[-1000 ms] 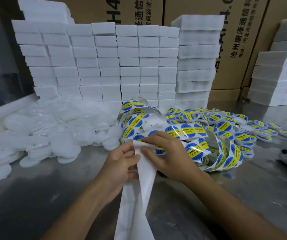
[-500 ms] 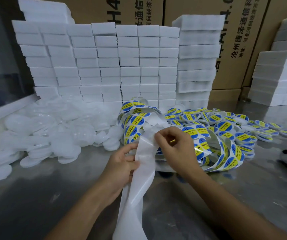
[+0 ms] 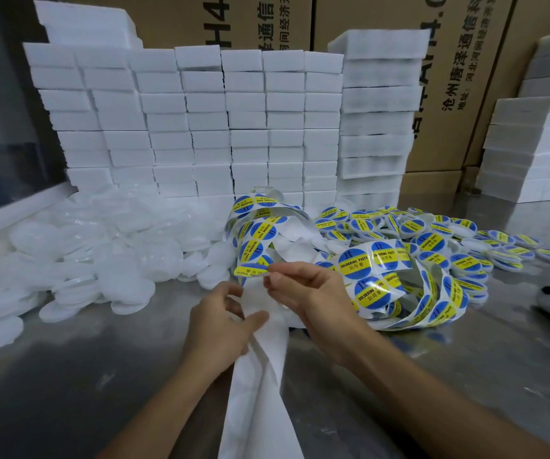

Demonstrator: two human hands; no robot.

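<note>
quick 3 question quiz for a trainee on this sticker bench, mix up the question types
1. True or false: the right hand pinches a round sticker by its edge.
2. What does the left hand hold? A) a phone B) the white backing strip C) a foam block
3. Fill in: the labelled lids lie to the ___ of the plain white lids.

Key: 1 true; 2 B; 3 right.
</note>
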